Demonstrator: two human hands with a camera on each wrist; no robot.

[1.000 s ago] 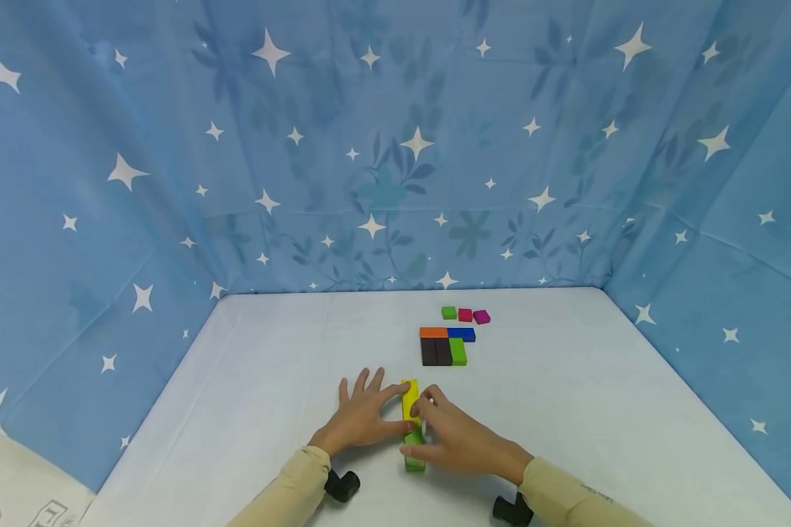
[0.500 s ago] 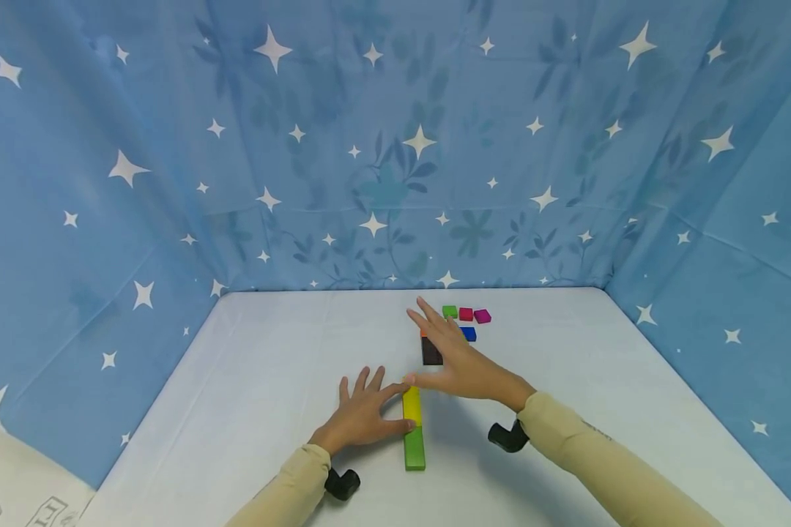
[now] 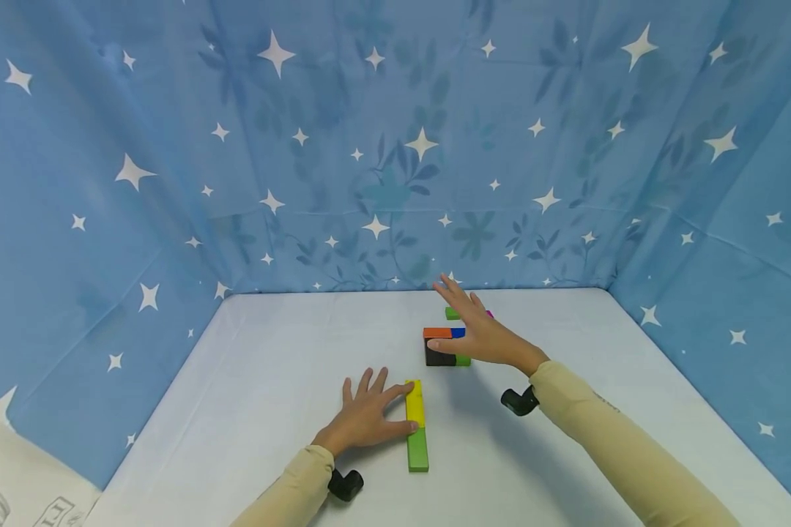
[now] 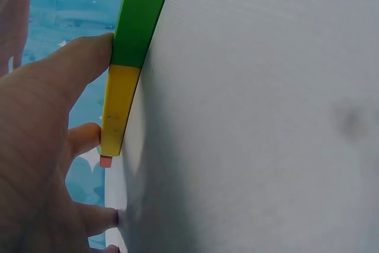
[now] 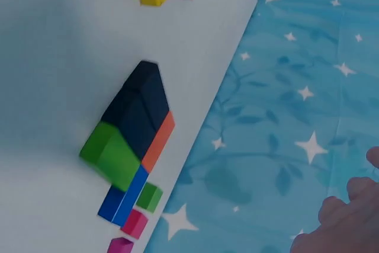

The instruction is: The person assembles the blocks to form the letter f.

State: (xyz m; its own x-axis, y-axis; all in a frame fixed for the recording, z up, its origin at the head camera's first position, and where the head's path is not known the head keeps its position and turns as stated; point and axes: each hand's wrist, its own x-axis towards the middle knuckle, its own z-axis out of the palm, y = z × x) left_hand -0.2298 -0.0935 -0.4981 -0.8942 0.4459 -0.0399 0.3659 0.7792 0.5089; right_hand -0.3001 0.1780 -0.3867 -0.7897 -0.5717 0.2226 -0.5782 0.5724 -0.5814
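My left hand (image 3: 365,416) rests beside a yellow block (image 3: 415,407), its fingers spread. The thumb touches near the joint between that block and a long green block (image 3: 418,451), while the index fingertip touches the yellow block's far end. Both blocks lie end to end in a line on the table. Raised above the table, my right hand (image 3: 484,333) has its fingers extended and holds nothing. Below it in the head view it partly covers a group with black blocks (image 5: 133,111), an orange block (image 5: 159,140), a blue block (image 5: 123,199) and a green block (image 5: 111,153).
Behind the group stand a small green cube (image 5: 149,197), a pinkish-red cube (image 5: 134,223) and a magenta cube (image 5: 121,245). A blue star-patterned curtain (image 3: 395,168) encloses the back and sides of the white table (image 3: 270,344).
My right hand has left the yellow and green blocks, moving forward and right to above the grouped blocks, fingers straightening. The left hand stays at the yellow block.
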